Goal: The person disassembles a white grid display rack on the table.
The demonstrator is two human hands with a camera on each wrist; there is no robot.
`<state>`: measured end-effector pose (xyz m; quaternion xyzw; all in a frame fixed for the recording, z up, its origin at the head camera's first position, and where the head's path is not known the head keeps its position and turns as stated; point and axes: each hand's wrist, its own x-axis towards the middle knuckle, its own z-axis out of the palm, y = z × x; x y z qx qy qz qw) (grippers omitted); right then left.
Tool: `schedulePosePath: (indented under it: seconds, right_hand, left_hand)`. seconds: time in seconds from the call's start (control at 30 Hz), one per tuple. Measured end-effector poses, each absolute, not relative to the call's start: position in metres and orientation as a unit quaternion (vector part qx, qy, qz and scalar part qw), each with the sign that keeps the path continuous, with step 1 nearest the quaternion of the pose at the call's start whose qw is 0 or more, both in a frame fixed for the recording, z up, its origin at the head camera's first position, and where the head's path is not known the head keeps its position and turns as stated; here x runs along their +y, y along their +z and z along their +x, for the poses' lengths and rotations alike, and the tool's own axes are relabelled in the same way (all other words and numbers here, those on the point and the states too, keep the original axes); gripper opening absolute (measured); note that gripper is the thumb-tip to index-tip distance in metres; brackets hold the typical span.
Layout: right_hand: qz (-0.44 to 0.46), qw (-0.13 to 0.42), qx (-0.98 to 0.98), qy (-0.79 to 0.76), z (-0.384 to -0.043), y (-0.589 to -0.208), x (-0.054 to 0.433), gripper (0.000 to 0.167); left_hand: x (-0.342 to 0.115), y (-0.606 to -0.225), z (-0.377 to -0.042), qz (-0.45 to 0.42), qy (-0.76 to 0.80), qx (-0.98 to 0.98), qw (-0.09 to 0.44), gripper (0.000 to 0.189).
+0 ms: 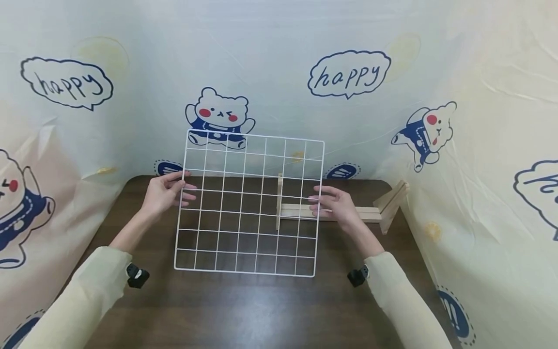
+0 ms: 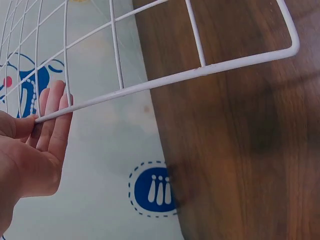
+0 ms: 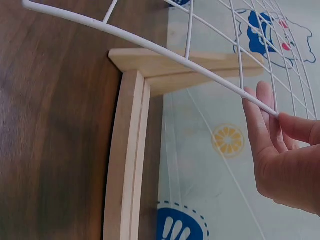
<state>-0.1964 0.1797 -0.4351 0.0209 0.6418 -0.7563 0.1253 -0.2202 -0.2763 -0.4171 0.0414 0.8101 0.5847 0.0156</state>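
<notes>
A white wire grid panel (image 1: 243, 211) is held up over the table, tilted, between both hands. My left hand (image 1: 162, 193) pinches its left side rod between thumb and fingers, as the left wrist view shows with the panel's edge (image 2: 135, 88) running off to a rounded corner. On the opposite side, my right hand (image 1: 336, 207) pinches the right side rod; in the right wrist view the thumb and fingers meet on that rod (image 3: 200, 68). Behind the panel's right part lies a pale wooden stand (image 1: 369, 214), a grooved bar with an upright piece at each end.
The dark brown wooden table (image 1: 261, 310) ends at a rounded back edge. A pale curtain (image 1: 279, 58) printed with cartoon bears and "happy" bubbles hangs behind and along both sides. Black wrist cameras sit on both cuffs.
</notes>
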Motion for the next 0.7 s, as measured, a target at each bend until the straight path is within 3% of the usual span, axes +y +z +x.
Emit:
schedulePosePath:
  seconds: [0.7]
  right_hand:
    - [0.031, 0.137, 0.607, -0.782, -0.192, -0.449, 0.124, 0.031]
  left_hand:
    - [-0.329, -0.419, -0.218, 0.034, 0.534, 0.845, 0.004, 0.040]
